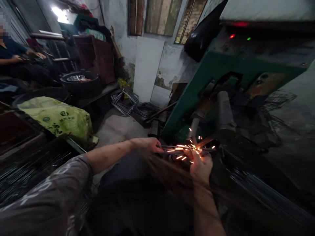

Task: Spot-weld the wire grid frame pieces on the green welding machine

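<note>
Two hands held a thin wire piece (172, 148) in front of a green machine (209, 85), and orange sparks (189, 150) flew from the place where the wire met the machine's lower part. The left hand (150, 145) was closed around the left end of the wire. The right hand (200, 165) was under the sparks, with its fingers curled up to the wire, but I could not tell how firmly it gripped, because the picture was blurred there. The wire lay almost level between both hands, just below a grey cylinder (222, 111) of the machine.

One red lamp (231, 36) and one green lamp (248, 38) were lit on the machine top. On the left lay a yellow-green bag (61, 119) with a round green logo and dark printed characters, too small to read. The grey sleeve (46, 193) carried pale letters, also not readable. Wire frames (125, 100) leaned near the wall. Another person (14, 59) sat far left.
</note>
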`<state>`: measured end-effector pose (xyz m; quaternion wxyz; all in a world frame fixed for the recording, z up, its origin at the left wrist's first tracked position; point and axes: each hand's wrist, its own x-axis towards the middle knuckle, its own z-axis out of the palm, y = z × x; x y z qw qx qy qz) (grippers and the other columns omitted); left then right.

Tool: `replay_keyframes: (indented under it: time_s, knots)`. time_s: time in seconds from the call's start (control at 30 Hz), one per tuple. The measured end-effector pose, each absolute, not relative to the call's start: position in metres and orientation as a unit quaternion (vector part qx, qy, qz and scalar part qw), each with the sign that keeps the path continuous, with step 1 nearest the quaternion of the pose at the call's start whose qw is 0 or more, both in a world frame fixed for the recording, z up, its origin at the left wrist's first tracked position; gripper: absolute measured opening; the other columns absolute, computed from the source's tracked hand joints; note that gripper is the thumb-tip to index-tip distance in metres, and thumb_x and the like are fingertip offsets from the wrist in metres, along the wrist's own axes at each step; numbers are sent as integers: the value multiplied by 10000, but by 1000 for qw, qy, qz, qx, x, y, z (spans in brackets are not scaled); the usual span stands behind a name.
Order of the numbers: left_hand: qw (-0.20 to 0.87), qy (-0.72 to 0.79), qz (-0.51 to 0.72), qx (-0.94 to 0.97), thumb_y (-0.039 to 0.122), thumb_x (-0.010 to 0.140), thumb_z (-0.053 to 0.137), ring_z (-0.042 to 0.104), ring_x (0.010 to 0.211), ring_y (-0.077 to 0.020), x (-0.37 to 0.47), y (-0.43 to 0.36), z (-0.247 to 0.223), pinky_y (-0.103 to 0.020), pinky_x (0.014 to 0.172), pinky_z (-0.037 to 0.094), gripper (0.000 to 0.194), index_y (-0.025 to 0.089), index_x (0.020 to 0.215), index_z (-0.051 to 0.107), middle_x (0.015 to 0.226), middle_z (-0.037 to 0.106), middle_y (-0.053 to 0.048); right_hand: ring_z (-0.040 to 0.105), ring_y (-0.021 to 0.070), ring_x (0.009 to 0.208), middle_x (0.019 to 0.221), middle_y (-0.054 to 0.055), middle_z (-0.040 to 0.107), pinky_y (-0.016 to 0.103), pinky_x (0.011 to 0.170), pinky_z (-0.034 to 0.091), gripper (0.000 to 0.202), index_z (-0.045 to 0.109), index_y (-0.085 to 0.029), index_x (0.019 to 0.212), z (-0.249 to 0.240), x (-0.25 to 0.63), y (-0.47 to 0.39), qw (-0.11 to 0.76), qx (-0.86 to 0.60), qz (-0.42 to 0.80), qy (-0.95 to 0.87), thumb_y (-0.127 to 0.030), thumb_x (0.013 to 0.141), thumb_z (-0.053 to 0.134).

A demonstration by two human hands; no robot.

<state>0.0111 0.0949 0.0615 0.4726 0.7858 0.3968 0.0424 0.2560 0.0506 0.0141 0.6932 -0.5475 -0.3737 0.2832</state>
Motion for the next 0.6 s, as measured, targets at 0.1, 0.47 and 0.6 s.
replay_keyframes:
  time_s: [0.1, 0.47, 0.6]
  knots:
    - [480, 395, 55, 781, 553, 759, 570, 381, 523, -73, 12, 91, 65, -198, 493, 302, 419, 144, 775, 661, 595, 503, 30, 569, 144, 614, 714, -15, 580, 353, 640, 502, 407, 441, -196, 752, 18, 251, 48, 714, -510, 321, -357, -398, 576, 749]
    - [449, 443, 25, 776, 447, 784, 586, 485, 564, -94, 41, 88, 85, -197, 514, 349, 310, 143, 727, 617, 618, 561, 22, 446, 94, 594, 632, -63, 484, 259, 622, 387, 358, 485, -178, 709, 21, 280, 59, 701, -591, 217, -335, -397, 511, 687]
    - [448, 437, 17, 780, 468, 779, 586, 512, 620, -100, 44, 91, 87, -188, 532, 358, 327, 144, 763, 631, 665, 574, 19, 439, 92, 576, 607, -68, 484, 254, 602, 380, 359, 479, -181, 696, 21, 283, 57, 697, -597, 219, -330, -402, 499, 681]
